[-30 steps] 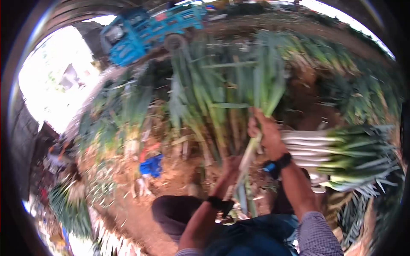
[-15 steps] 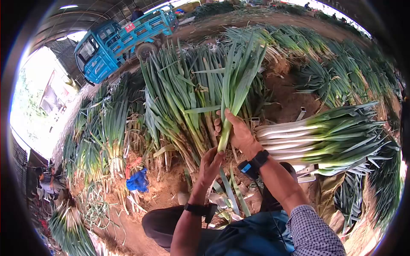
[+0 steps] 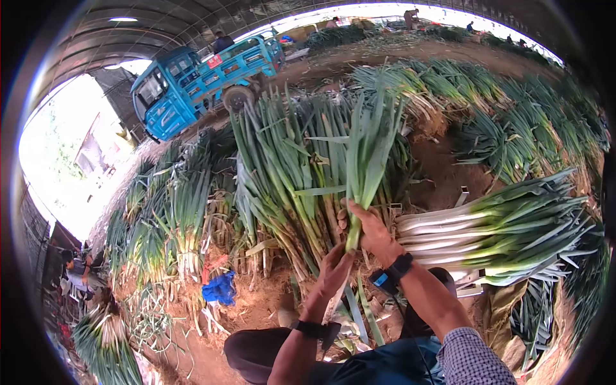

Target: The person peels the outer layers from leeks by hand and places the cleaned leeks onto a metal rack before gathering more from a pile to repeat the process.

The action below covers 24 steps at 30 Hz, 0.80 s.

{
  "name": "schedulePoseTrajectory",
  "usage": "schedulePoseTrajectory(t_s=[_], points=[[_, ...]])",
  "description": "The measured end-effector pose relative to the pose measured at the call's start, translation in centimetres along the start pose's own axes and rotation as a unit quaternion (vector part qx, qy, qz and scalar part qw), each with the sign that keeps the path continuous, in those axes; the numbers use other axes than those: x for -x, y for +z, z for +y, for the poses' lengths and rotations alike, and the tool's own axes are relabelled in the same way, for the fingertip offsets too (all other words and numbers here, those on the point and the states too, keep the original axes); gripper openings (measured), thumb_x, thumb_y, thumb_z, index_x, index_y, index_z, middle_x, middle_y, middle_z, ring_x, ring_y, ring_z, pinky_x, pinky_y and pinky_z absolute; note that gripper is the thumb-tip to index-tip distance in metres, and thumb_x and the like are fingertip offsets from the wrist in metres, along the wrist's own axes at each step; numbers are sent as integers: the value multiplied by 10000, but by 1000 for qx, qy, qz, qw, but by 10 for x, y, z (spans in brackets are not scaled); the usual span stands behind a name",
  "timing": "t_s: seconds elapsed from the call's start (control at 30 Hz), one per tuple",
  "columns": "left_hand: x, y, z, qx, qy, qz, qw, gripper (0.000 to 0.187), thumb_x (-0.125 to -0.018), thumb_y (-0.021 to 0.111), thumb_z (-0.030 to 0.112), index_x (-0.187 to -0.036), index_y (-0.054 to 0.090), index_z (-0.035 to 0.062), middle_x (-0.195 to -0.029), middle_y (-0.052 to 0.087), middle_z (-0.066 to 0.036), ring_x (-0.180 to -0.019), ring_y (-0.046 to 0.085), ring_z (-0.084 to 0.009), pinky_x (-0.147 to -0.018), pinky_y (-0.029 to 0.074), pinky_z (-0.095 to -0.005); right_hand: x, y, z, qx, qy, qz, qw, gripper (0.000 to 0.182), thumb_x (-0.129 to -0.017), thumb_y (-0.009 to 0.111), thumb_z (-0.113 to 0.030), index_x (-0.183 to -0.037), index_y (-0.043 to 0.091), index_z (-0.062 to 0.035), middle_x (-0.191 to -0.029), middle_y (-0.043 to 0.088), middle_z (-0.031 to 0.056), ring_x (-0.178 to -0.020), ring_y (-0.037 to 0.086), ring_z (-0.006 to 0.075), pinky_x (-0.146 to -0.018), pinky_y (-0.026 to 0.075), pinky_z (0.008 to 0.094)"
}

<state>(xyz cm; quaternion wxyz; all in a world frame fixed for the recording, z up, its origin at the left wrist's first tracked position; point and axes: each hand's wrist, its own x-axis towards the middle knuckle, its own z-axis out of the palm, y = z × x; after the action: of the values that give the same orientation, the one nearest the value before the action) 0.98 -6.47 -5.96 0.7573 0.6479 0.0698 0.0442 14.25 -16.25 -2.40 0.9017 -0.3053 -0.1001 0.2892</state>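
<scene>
A leek stands upright in front of me, its broad green leaves fanning upward. My right hand is wrapped round its stalk just below the leaves. Lower down, my left hand is closed round the pale lower end, and its fingers hide part of it. Right behind the held leek leans a thick row of untrimmed leeks with soil-stained stalks. To the right of my right hand lies a pile of cleaned leeks, white stalks toward me, on a metal frame.
A blue cargo truck stands at the back left. More leek bundles line the left, and others lie at the right. A blue cloth lies on the straw-covered ground. A person sits at far left; other people are far behind.
The camera has tilted up a little, so the whole scene sits lower and farther right. Both hands keep nearly the same grip on the leek.
</scene>
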Motion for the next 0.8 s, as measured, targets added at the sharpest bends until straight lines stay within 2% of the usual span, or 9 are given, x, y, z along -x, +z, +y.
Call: schedulePoseTrajectory(t_s=[0.07, 0.17, 0.27, 0.33, 0.37, 0.47, 0.5, 0.63, 0.8], points=[[6, 2, 4, -18, 36, -28, 999, 443, -949, 521, 110, -1372, 514, -22, -1026, 641, -21, -873, 570, -101, -780, 482, -256, 4, 5, -10, 15, 41, 16, 999, 255, -908, 739, -225, -1040, 636, -33, -820, 662, 92, -639, 634, 194, -557, 553, 356], [22, -6, -3, -17, 65, -72, 995, 538, -876, 467, 51, -1407, 505, -29, -999, 612, 6, -862, 547, -93, -780, 456, -234, -6, -6, -9, -5, -11, 28, 1000, 252, -928, 709, -215, -1088, 606, -51, -814, 649, 104, -618, 606, 195, -560, 533, 356], [30, -31, -41, -54, -15, -76, 995, 484, -881, 476, 73, -1342, 565, -47, -990, 624, 0, -853, 564, -90, -758, 463, -235, 1, -2, -25, -7, -1, 20, 1000, 260, -953, 672, -235, -1110, 589, -45, -814, 638, 103, -641, 596, 197, -611, 536, 365], [41, -40, -44, -54, -27, -46, 997, 397, -925, 491, 109, -1263, 619, -55, -973, 629, -5, -819, 573, -93, -722, 467, -234, -4, -11, -32, -36, 1, -19, 999, 283, -964, 650, -252, -1137, 576, -40, -822, 633, 90, -660, 587, 190, -661, 540, 378], [45, -38, -44, -12, -35, 44, 998, 344, -978, 523, 182, -1213, 638, -43, -947, 619, -5, -809, 556, -87, -719, 458, -238, -5, -13, -34, -56, -2, -36, 998, 301, -957, 651, -239, -1166, 578, -36, -832, 638, 91, -678, 598, 191, -688, 549, 392], [31, -41, -22, -16, 37, -3, 999, 363, -1007, 558, 274, -1180, 637, -35, -910, 591, 6, -809, 525, -78, -721, 438, -238, -5, -13, -32, -15, -7, -38, 999, 405, -983, 592, -245, -1309, 531, -12, -880, 623, 87, -733, 608, 190, -779, 552, 405], [29, -26, -1, -39, 21, 36, 998, 390, -1004, 582, 319, -1169, 627, -32, -895, 561, 24, -829, 496, -67, -737, 416, -235, -5, -15, -30, -14, 3, -43, 999, 410, -969, 595, -193, -1327, 521, -8, -903, 630, 89, -767, 626, 205, -820, 552, 421], [4, -5, 35, -123, 16, 23, 992, 381, -1005, 593, 323, -1165, 644, -19, -895, 601, 38, -833, 519, -66, -738, 419, -224, 1, -9, -12, 3, 21, -78, 997, 434, -921, 629, -120, -1328, 528, -9, -957, 666, 107, -829, 645, 233, -839, 540, 413], [-9, -3, 18, -50, 47, -37, 997, 367, -960, 586, 189, -1253, 594, -31, -934, 583, 34, -837, 503, -64, -740, 415, -225, 5, -4, -8, 23, 15, -113, 993, 372, -846, 698, -113, -1194, 611, -13, -971, 703, 143, -853, 674, 250, -804, 544, 373]])
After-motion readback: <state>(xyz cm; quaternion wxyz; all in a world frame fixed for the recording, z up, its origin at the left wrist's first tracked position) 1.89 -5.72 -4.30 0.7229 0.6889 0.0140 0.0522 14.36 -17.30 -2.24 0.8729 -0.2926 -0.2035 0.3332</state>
